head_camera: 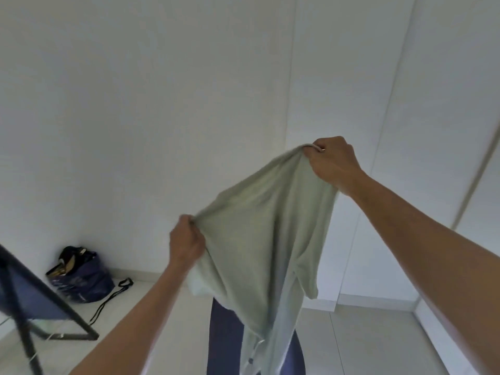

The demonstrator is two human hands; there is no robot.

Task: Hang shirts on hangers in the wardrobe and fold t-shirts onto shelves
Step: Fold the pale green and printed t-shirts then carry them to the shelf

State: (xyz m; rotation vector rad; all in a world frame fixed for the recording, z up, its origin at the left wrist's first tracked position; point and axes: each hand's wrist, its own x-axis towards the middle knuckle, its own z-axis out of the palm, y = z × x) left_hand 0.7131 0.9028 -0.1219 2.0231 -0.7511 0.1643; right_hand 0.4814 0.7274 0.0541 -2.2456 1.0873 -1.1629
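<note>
A pale green shirt [265,239] hangs stretched in the air in front of me. My left hand [188,242] grips its lower left edge at about waist height. Higher and to the right, my right hand [334,163] pinches another edge of the cloth, with a thin light loop showing at its fingers. The rest of the shirt drapes down between my arms toward the floor. White wardrobe doors [351,90] stand shut behind it. No hanger shows.
A dark blue bag [82,277] with a trailing black strap sits on the floor at the wall's foot on the left. A black-framed stand [35,301] leans at the far left. My legs in dark blue trousers [224,336] show below the shirt.
</note>
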